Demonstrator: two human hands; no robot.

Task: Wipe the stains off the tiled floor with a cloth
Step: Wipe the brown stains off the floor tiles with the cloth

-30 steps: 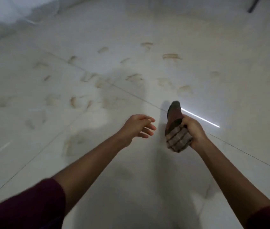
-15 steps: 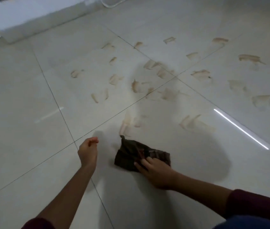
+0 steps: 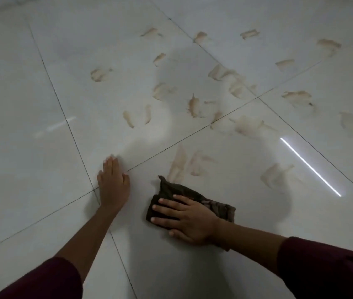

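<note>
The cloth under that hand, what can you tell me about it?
The cloth is a dark brown, soft-looking rag with a faint paler pattern, bunched and creased rather than folded neatly. It lies flat on the pale tiled floor, one corner pointing up toward the nearest brown stain. The right hand presses on it with spread, straight fingers.

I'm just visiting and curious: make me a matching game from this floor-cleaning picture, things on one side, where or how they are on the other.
Things:
1. left hand
2. right hand
3. cloth
4. stains

States:
A. brown smears on the tiles
B. dark, lying flat on the floor
C. flat on the bare floor
D. pressing on the cloth

Pairs: 1-C, 2-D, 3-B, 4-A
</note>
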